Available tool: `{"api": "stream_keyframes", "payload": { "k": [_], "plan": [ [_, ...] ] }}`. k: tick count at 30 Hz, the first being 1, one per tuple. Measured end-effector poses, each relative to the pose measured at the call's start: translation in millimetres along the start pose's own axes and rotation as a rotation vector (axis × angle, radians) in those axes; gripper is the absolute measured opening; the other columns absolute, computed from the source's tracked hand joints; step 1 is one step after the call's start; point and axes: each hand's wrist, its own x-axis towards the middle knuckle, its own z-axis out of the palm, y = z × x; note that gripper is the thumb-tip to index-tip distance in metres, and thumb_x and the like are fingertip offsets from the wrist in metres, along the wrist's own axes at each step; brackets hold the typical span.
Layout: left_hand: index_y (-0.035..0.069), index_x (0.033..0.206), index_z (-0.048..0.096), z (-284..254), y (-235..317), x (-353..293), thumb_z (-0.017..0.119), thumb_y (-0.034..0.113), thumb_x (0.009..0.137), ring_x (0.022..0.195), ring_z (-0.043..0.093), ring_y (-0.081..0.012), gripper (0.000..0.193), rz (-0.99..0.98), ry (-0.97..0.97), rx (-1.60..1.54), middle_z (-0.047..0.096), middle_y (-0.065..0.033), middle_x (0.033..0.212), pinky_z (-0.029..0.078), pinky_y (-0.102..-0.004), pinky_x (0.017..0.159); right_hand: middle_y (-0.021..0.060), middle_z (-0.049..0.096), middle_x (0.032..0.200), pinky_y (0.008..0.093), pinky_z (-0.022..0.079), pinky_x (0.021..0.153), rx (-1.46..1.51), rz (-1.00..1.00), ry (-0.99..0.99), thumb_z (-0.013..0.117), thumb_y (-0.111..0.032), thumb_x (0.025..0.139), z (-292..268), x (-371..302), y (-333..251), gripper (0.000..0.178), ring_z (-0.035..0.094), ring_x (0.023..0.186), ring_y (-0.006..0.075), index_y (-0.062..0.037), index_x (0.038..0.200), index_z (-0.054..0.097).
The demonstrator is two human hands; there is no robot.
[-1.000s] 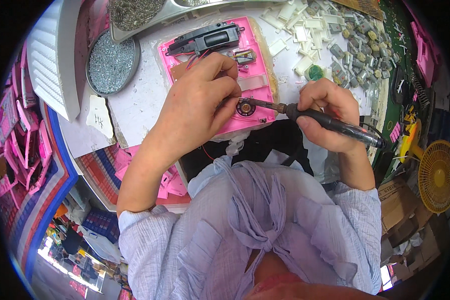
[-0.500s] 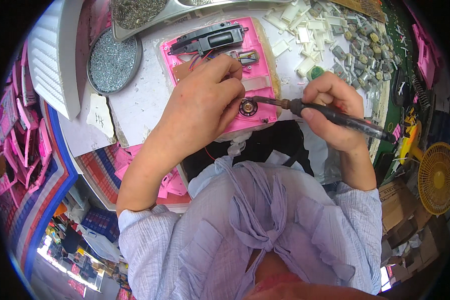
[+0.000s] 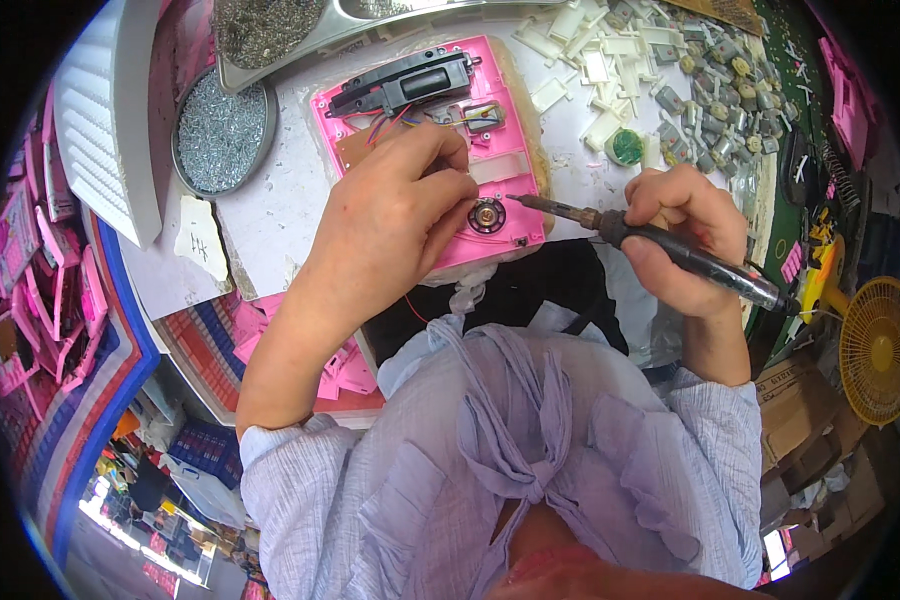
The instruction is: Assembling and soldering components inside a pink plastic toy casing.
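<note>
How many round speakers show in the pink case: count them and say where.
1 in view: the round speaker, near the lower edge of the pink case, below and left of the tip of the soldering iron. Any beneath the left hand would be hidden.

The case [image 3: 507, 142] is smooth, glossy plastic. The iron [image 3: 612, 227] has a shiny handle [image 3: 708, 276] and a dull, darkened metal shaft [image 3: 572, 213]. The pins [image 3: 220, 135] look like bright metal, the tray [image 3: 355, 36] smooth metal. The shirt [image 3: 390, 480] is matt, crinkled cloth; the box [image 3: 792, 400], matt cardboard.
</note>
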Motion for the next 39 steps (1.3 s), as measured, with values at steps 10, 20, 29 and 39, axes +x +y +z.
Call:
{"api": "stream_keyframes", "payload": {
  "k": [10, 20, 29, 39],
  "plan": [
    [0.005, 0.090, 0.069, 4, 8, 0, 0.077, 0.002, 0.074, 0.094, 0.068, -0.0284, 0.018, 0.003, 0.026, 0.117, 0.064, -0.0088, 0.104, 0.056, -0.0377, 0.076, -0.0032, 0.048, 0.056, 0.0243, 0.031, 0.050, -0.073, 0.017, -0.093, 0.077, -0.004, 0.077, 4, 9, -4, 0.021, 0.042, 0.049, 0.0059, -0.0023, 0.095, 0.066],
    [0.006, 0.090, 0.068, 5, 8, 1, 0.076, 0.002, 0.071, 0.091, 0.067, -0.0285, 0.020, 0.041, 0.000, 0.188, 0.064, -0.0091, 0.104, 0.056, -0.0383, 0.072, -0.0036, 0.044, 0.054, 0.0259, 0.030, 0.048, -0.120, 0.013, -0.086, 0.078, -0.004, 0.075, 8, 9, -5, 0.022, 0.040, 0.046, 0.0073, -0.0042, 0.094, 0.066],
    [0.005, 0.090, 0.067, 5, 11, 0, 0.073, 0.002, 0.070, 0.089, 0.066, -0.0281, 0.021, 0.065, -0.010, 0.236, 0.063, -0.0085, 0.102, 0.056, -0.0378, 0.070, -0.0034, 0.045, 0.054, 0.0250, 0.029, 0.047, -0.108, 0.018, -0.086, 0.078, -0.005, 0.076, 10, 9, -2, 0.021, 0.041, 0.046, 0.0064, -0.0039, 0.094, 0.066],
    [0.004, 0.090, 0.067, 5, 17, 5, 0.068, 0.007, 0.072, 0.084, 0.062, -0.0245, 0.019, 0.119, -0.068, 0.371, 0.060, -0.0060, 0.097, 0.053, -0.0369, 0.065, -0.0034, 0.046, 0.054, 0.0246, 0.030, 0.047, -0.121, 0.023, -0.055, 0.080, -0.006, 0.077, 14, 11, -4, 0.022, 0.042, 0.046, 0.0058, -0.0036, 0.094, 0.067]
  ]
}}
